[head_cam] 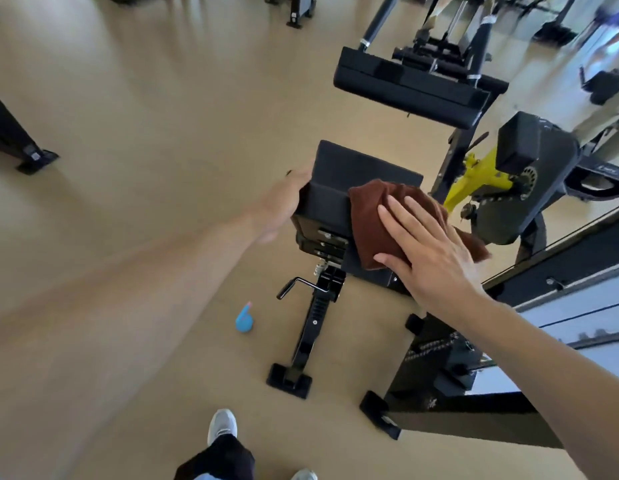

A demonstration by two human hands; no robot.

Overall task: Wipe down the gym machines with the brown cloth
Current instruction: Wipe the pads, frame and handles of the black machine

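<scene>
A black padded seat (346, 168) of a gym machine stands in the middle of the head view on a black post (311, 323). The brown cloth (373, 216) lies folded on the seat's right part. My right hand (429, 251) presses flat on the cloth with fingers spread. My left hand (283, 202) grips the seat's left edge. A second black pad (405, 88) of the machine sits farther back, above the seat.
A blue spray bottle (245, 318) stands on the tan floor left of the post. A yellow lever (474, 178) and a black machine housing (529, 174) are to the right. Another machine's foot (34, 157) is at far left. My shoe (222, 427) is below.
</scene>
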